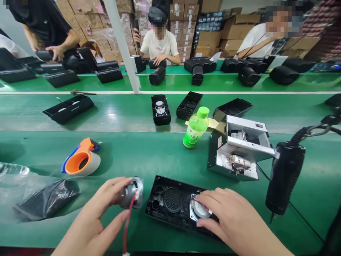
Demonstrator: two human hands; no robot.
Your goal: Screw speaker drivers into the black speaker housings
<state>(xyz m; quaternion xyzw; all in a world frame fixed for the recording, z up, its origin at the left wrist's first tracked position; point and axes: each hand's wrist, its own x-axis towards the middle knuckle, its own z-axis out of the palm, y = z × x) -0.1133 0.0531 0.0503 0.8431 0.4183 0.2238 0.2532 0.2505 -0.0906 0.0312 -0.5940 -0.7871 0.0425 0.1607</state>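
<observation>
A black speaker housing [170, 202] lies open on the green bench in front of me, with a round mesh grille in its middle. My left hand [98, 217] holds a small silver speaker driver [131, 193] with a red wire, just left of the housing. My right hand [234, 220] presses on a second driver [199, 209] with red and black wires, seated at the housing's right end.
An electric screwdriver [283, 177] hangs at right. A grey metal machine [239, 149], a green bottle [195, 128] and an orange tape dispenser [81, 158] stand on the bench. More black housings [161, 110] ride the conveyor. Other people work beyond. A plastic bag [34, 195] lies at left.
</observation>
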